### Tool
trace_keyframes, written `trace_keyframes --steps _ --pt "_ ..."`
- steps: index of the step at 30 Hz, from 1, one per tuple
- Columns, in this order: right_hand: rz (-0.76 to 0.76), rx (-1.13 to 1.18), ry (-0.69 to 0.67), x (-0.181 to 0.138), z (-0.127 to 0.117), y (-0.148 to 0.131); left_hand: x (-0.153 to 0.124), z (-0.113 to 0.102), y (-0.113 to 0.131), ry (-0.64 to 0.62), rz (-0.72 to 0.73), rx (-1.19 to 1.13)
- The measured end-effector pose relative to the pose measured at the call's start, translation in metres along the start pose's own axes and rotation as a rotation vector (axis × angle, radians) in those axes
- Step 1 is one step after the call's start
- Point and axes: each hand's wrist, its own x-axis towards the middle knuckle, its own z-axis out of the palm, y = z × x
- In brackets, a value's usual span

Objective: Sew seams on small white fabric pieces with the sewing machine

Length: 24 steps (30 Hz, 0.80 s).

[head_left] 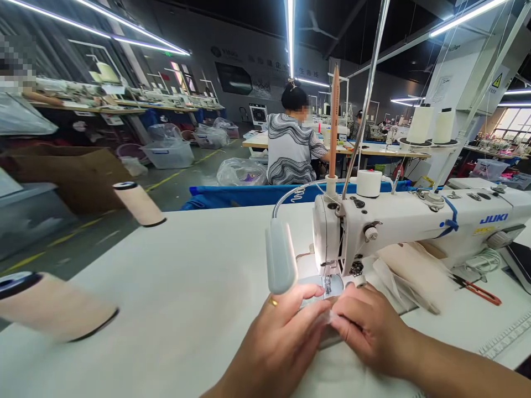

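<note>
Just in front of the needle of a white sewing machine (394, 215), both hands work close together on a pale, thin piece of fabric (327, 334). My left hand (286, 326), with a ring on one finger, has its fingers closed on the fabric's left side. My right hand (369, 323) pinches the same fabric from the right, its fingertips nearly touching the left ones. The presser foot (327, 284) is lit by the machine's lamp. Part of the fabric is hidden under the hands.
Two peach thread cones (139, 204) stand at the table's left. Red-handled snips (481, 290), folded fabric (415, 265) and a ruler (506, 337) lie right. A grey lamp (281, 257) hangs left of the needle. Ahead, a person (292, 138) sits at another table.
</note>
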Motion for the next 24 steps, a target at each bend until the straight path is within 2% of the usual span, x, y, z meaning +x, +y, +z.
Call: trace_keyframes --steps 11,24 --pt "-0.010 -0.004 0.003 0.0009 -0.0008 -0.0013 -0.0098 0.0064 -0.0027 -0.045 -0.086 -0.070" --pt "0.017 0.020 0.003 0.0012 -0.0002 -0.0021 -0.0068 0.0084 -0.0073 -0.004 -0.044 -0.058"
